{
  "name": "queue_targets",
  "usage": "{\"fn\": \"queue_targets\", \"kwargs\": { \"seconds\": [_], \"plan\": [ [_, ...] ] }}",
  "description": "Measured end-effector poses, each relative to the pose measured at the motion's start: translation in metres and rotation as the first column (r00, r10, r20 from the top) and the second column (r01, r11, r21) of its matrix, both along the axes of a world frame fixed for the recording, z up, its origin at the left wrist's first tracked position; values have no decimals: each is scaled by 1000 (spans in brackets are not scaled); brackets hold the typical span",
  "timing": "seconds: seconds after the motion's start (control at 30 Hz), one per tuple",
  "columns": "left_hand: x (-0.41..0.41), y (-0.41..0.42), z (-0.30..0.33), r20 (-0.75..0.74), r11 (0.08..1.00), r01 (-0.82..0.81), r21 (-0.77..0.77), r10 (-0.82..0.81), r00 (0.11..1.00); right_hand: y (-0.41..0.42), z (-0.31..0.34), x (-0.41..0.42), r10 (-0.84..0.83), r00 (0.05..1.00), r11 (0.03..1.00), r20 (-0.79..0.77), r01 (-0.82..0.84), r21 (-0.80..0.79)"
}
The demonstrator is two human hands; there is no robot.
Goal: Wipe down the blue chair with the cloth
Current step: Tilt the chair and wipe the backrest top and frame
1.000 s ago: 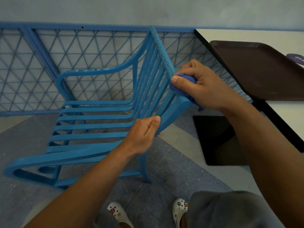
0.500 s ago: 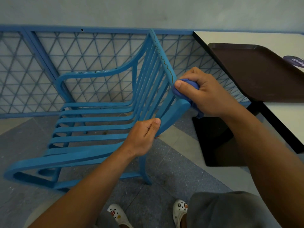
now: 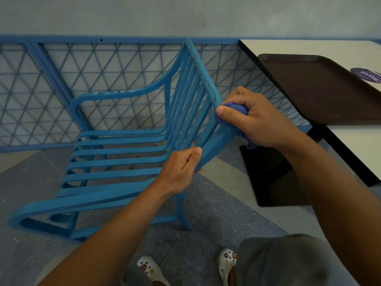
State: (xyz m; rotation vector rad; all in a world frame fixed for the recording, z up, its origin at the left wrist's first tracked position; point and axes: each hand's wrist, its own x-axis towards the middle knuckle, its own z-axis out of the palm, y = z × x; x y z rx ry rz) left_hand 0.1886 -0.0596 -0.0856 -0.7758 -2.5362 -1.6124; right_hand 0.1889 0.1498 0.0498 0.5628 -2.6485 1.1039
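We see the blue chair (image 3: 123,159) standing just left of the table (image 3: 309,48), our left hand (image 3: 181,168) curled round its near armrest, while our right hand (image 3: 253,118) grips the bunched blue cloth (image 3: 235,108) against the near corner of the chair's backrest.

Plain grey-green wall (image 3: 144,15) at back. Blue metal fence (image 3: 51,83) w/ triangle mesh along its foot. Speckled grey floor tiles (image 3: 216,213), paler strip beside. White table (image 3: 309,47) w/ black edge at right, dark brown tray (image 3: 319,89) on it, purple sticker (image 3: 369,76) near far corner. Black table base (image 3: 272,174) underneath. Soft, even light.
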Motion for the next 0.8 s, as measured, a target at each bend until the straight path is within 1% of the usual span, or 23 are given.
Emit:
{"fn": "queue_targets", "kwargs": {
  "seconds": [0.17,0.3,0.37,0.43,0.53,0.67,0.8],
  "plan": [
    [0,0,0,15,1000,3,-24,-2,1000,-5,-1,-29,-67,998,998,-11,67,5],
    [2,1,0,18,999,24,42,-24,1000,-6,-9,-19,-78,995,996,-62,76,-37],
    [3,-1,-2,7,1000,15,27,-15,1000,-4,-13,-4,-53,995,997,-79,48,-65],
    [4,-3,-3,-4,1000,3,18,-3,1000,-1,-15,9,6,995,998,-97,-12,-65],
    [4,-3,-4,-8,1000,-18,6,18,1000,0,-15,12,80,992,992,-94,-88,-86],
    [2,2,1,10,999,-34,-8,34,999,1,-10,-16,-7,998,991,-58,-1,-137],
    [1,1,1,24,1000,-13,10,13,1000,-3,-7,-44,-48,998,995,-51,44,-86]
  ]
}}
